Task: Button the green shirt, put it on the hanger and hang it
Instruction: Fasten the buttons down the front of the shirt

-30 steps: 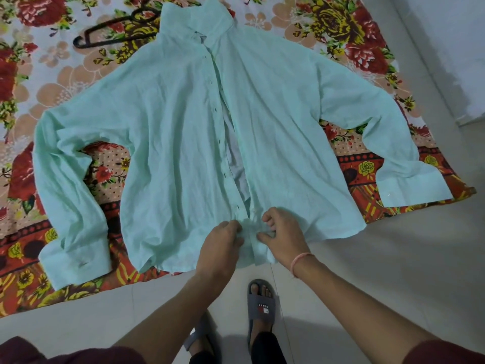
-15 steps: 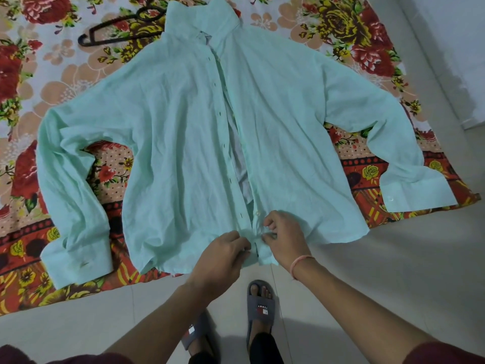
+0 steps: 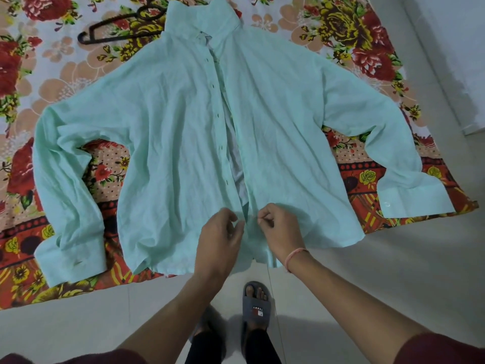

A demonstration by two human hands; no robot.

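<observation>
The green shirt point(image 3: 170, 143) lies flat and face up on a flowered sheet, sleeves spread, collar at the far end. Its front gapes open along the middle, showing a pale lining, with dark buttonholes down the left placket. My left hand point(image 3: 219, 243) pinches the left front edge near the hem. My right hand point(image 3: 282, 229) pinches the right front edge beside it, fingers curled tight. The two edges nearly meet between my fingertips. A black hanger point(image 3: 115, 30) rests on the sheet at the far left, beside the collar.
The flowered sheet point(image 3: 367, 35) covers the floor under the shirt and ends just short of my feet. Grey tiled floor point(image 3: 380, 271) runs near and to the right. My sandalled foot point(image 3: 256, 306) stands below the hem. A white wall base point(image 3: 459, 74) runs along the right.
Both hands have shifted slightly up the front opening from the hem. They are a little further apart now, each still pinching its own edge.
</observation>
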